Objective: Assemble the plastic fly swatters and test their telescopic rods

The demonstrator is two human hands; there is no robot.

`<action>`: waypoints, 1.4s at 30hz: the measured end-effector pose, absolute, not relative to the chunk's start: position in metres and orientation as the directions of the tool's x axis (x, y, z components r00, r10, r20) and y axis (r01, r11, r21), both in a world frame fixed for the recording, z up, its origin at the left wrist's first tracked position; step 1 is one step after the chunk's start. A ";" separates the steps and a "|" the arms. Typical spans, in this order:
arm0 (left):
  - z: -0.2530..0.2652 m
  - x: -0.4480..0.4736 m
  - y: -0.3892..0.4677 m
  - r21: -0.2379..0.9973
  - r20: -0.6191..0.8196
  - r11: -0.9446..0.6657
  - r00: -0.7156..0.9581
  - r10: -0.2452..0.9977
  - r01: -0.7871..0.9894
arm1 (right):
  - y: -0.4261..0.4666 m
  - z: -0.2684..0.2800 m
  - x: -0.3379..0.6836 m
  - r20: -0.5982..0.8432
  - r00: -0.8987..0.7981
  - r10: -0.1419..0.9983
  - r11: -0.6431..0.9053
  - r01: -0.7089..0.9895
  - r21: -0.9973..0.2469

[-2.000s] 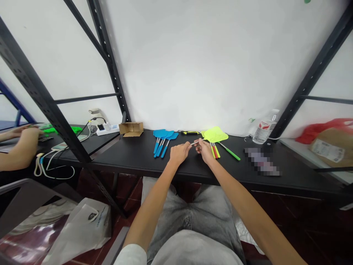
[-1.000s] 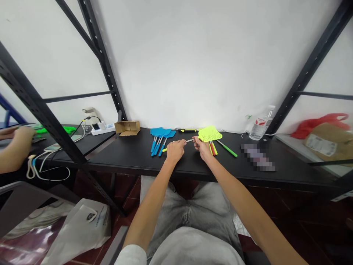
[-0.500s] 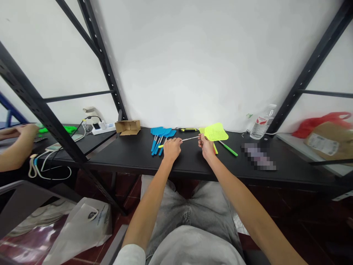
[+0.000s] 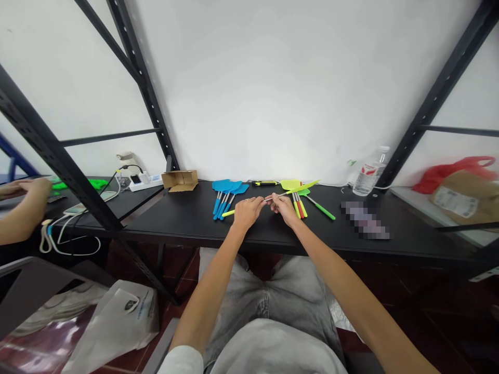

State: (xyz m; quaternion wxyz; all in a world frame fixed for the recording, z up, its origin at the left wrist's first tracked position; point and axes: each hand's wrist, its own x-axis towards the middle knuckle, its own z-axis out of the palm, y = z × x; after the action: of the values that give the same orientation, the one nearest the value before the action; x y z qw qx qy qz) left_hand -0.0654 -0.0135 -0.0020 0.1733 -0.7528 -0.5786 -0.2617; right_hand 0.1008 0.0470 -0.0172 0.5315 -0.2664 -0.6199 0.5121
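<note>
A yellow fly swatter [image 4: 303,188] with a metal rod is held between my two hands above the black table. My left hand [image 4: 248,212] is closed round its rod, and the yellow handle end sticks out to the left. Close beside it, my right hand [image 4: 283,206] pinches the rod nearer the head, which is turned nearly edge-on. Left of my hands several blue fly swatters [image 4: 230,187] lie fanned out. Behind my right hand lie yellow and red-handled swatters [image 4: 299,206] and a green swatter [image 4: 322,209].
A yellow-black utility knife [image 4: 265,183] lies by the wall. An open cardboard box [image 4: 180,180] stands at the left, near a power strip [image 4: 146,182]. On the right are a water bottle [image 4: 368,174] and a blurred-out item [image 4: 365,221]. Another person's arm [image 4: 27,208] shows far left.
My right hand has slid left along the rod, close to my left hand. The yellow swatter's head has turned from face-on to nearly edge-on, uncovering the swatters behind it.
</note>
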 end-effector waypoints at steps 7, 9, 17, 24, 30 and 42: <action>-0.004 -0.069 -0.008 0.050 0.641 -0.225 0.142 0.754 0.973 | 0.052 -0.017 0.102 0.287 -0.084 0.954 0.244 -0.338 -0.909; -0.004 -0.072 -0.008 0.048 0.672 -0.213 0.127 0.730 0.976 | 0.054 -0.018 0.104 0.269 -0.011 0.963 0.246 -0.372 -0.895; -0.003 -0.074 -0.010 0.071 0.730 -0.173 0.067 0.680 0.982 | 0.054 -0.015 0.103 0.311 0.140 0.940 0.340 -0.425 -0.839; -0.002 -0.076 -0.012 0.092 0.739 -0.154 0.036 0.672 0.984 | 0.054 -0.011 0.107 0.276 0.241 0.931 0.359 -0.449 -0.819; -0.002 -0.073 -0.014 0.063 0.714 -0.264 0.142 0.686 0.963 | 0.054 -0.012 0.112 0.364 0.144 0.920 0.391 -0.349 -0.852; -0.006 -0.070 -0.009 0.016 0.702 -0.354 0.242 0.670 0.935 | 0.047 -0.017 0.102 0.466 -0.278 0.840 0.467 -0.068 -0.882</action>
State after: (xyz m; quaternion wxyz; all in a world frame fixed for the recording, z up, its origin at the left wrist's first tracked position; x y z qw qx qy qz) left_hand -0.0699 -0.0090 -0.0062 0.2096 -0.7596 -0.5281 -0.3166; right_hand 0.1019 0.0468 -0.0167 0.5281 -0.2862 -0.6741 0.4299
